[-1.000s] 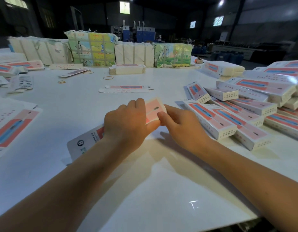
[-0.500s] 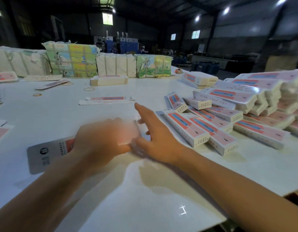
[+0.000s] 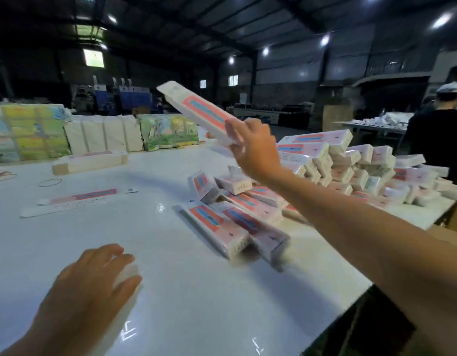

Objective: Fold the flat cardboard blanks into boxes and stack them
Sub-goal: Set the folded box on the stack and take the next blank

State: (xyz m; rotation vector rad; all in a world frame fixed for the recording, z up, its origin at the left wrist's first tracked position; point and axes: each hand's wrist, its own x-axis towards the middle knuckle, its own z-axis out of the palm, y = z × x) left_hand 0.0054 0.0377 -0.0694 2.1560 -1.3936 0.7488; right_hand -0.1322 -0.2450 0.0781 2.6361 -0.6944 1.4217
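My right hand (image 3: pixel 253 147) is raised above the white table (image 3: pixel 170 291) and grips one end of a long folded box (image 3: pixel 196 109), white with a pink and blue panel, which points up and to the left. Below and to the right of it lies the pile of folded boxes (image 3: pixel 337 170), with more folded boxes (image 3: pixel 222 227) lying loose in front. My left hand (image 3: pixel 93 286) hovers low over the near table with fingers relaxed and holds nothing. A flat blank (image 3: pixel 73 201) lies on the table at the left.
A stack of flat blanks (image 3: pixel 88 161) sits at the back, in front of wrapped bundles (image 3: pixel 104 134). Rubber bands (image 3: pixel 50 182) lie at the left. A person in dark clothes (image 3: pixel 438 140) stands at the far right. The table edge (image 3: pixel 350 301) runs along the right.
The box that both hands worked on at the table is now lifted in my right hand towards the pile. My left hand has let go. The camera has turned to the right.
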